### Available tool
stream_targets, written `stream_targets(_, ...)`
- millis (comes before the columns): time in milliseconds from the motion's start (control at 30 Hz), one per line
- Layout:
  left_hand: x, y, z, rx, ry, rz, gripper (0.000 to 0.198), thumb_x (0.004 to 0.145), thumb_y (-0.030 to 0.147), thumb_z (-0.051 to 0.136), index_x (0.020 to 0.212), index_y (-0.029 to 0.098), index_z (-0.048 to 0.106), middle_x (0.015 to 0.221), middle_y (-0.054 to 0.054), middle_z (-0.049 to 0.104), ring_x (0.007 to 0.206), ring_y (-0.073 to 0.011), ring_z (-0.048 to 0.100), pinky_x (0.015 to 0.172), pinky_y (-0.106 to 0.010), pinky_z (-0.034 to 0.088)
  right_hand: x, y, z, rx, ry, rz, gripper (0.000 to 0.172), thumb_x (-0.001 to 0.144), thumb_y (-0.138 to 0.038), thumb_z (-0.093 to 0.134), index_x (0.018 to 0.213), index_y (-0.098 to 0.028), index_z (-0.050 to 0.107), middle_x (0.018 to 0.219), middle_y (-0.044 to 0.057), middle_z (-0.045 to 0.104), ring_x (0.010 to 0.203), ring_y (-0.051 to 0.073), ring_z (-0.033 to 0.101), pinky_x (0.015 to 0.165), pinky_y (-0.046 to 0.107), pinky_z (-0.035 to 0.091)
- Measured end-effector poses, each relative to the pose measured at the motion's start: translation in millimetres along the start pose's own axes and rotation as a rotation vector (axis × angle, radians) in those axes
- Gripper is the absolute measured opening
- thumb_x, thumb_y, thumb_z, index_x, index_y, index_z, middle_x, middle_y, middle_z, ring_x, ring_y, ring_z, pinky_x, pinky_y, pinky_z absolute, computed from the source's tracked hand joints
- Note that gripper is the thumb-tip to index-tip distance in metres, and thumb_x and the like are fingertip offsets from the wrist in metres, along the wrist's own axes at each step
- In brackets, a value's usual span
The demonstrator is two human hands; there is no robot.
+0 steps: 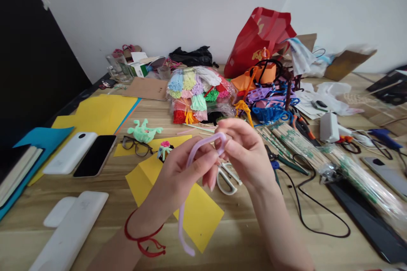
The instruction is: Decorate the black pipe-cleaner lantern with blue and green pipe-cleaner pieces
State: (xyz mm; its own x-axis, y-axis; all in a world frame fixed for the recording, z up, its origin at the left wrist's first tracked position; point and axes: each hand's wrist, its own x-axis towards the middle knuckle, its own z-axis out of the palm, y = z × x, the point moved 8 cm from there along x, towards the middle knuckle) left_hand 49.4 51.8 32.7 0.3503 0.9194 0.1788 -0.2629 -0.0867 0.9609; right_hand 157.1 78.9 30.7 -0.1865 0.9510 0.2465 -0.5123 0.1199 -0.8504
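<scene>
A lilac pipe cleaner point(181, 224) runs between my two hands above the middle of the table. Its upper end bends into a small loop at my fingertips, and its long tail hangs down past my left wrist. My left hand point(187, 169), with a red cord bracelet point(143, 237) at the wrist, pinches it near the loop. The thumb and fingers of my right hand point(241, 148) close on the looped end. Beneath my hands lie white-handled scissors point(226, 183) and yellow paper point(203, 220), both partly covered.
Bundled coloured pipe cleaners point(199, 93) fill a clear bag behind my hands. Left are a green pipe-cleaner figure point(144, 131), glasses point(137, 146) and a black-screened phone point(95, 156). Right are pliers point(303, 126), packed wooden sticks point(299, 146) and a black cable point(318, 219). A red bag point(244, 46) stands behind.
</scene>
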Motion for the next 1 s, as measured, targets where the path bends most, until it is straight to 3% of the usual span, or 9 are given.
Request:
stream_targets(100, 1, -1, 0.8, 0.010, -0.009, -0.026, 0.021, 0.094, 0.036, 0.063, 0.080, 0.020, 0.061, 0.055, 0.005, 0.054, 0.046, -0.0086, 0.047, 0.050, -0.023, 0.044, 1, -3, -2, -0.011, -0.023, -0.014, 0.018, 0.071, -0.028, 0.088, 0.087, -0.027, 0.080, 0.079, 0.000, 0.076, 0.065, 0.012, 0.069, 0.060, 0.024, 0.060)
stream_targets(200, 0, -1, 0.1, 0.050, -0.041, -0.034, 0.025, 0.094, 0.035, 0.061, 0.074, 0.020, 0.056, 0.053, 0.005, 0.053, 0.045, -0.0088, 0.048, 0.050, -0.023, 0.043, 1, -2, -2, 0.005, -0.064, 0.026, 0.017, 0.070, -0.024, 0.089, 0.084, -0.026, 0.081, 0.072, 0.000, 0.075, 0.058, 0.012, 0.068, 0.057, 0.024, 0.061)
stream_targets(367, -2, 1, -3.4, 0.131, -0.047, -0.017, 0.023, 0.096, 0.039, 0.059, 0.082, 0.020, 0.062, 0.052, 0.004, 0.054, 0.047, -0.0103, 0.049, 0.051, -0.025, 0.045, 4, -1, -5, 0.019, -0.064, 0.033, 0.016, 0.066, -0.025, 0.092, 0.077, -0.023, 0.081, 0.068, 0.000, 0.075, 0.051, 0.011, 0.067, 0.050, 0.022, 0.060)
stream_targets(533, -4, 12, -9.0, 0.222, 0.063, 0.087, 0.019, 0.097, 0.038, 0.059, 0.089, 0.022, 0.064, 0.064, 0.002, 0.061, 0.054, -0.0104, 0.052, 0.051, -0.023, 0.044, 5, 5, -5, 0.029, -0.029, 0.073, 0.017, 0.063, -0.025, 0.093, 0.074, -0.024, 0.080, 0.067, 0.000, 0.075, 0.048, 0.010, 0.066, 0.046, 0.019, 0.058)
stream_targets(633, -6, 18, -13.1, 0.374, 0.118, 0.126, 0.013, 0.098, 0.034, 0.058, 0.091, 0.023, 0.063, 0.064, 0.005, 0.055, 0.052, -0.0085, 0.046, 0.048, -0.021, 0.037, 5, 9, -5, 0.035, 0.000, 0.094, 0.017, 0.062, -0.020, 0.093, 0.072, -0.023, 0.080, 0.073, 0.000, 0.078, 0.053, 0.008, 0.068, 0.047, 0.015, 0.056)
stream_targets(767, -8, 29, -12.6, 0.674, 0.099, 0.212, 0.020, 0.103, 0.031, 0.048, 0.091, 0.023, 0.061, 0.062, 0.006, 0.048, 0.052, -0.0092, 0.043, 0.048, -0.022, 0.035, 5, 15, 1, 0.085, -0.066, 0.143, 0.015, 0.067, -0.013, 0.089, 0.074, -0.023, 0.080, 0.077, -0.002, 0.079, 0.056, 0.005, 0.069, 0.049, 0.009, 0.053)
stream_targets(1000, -12, 39, -9.5, 1.109, 0.007, 0.435, 0.024, 0.102, 0.023, 0.045, 0.082, 0.020, 0.056, 0.067, 0.003, 0.062, 0.055, -0.0108, 0.056, 0.054, -0.023, 0.039, 0, 32, 8, 0.176, -0.209, 0.400, 0.019, 0.073, -0.024, 0.087, 0.085, -0.018, 0.073, 0.064, -0.003, 0.074, 0.049, 0.008, 0.070, 0.038, 0.008, 0.048)
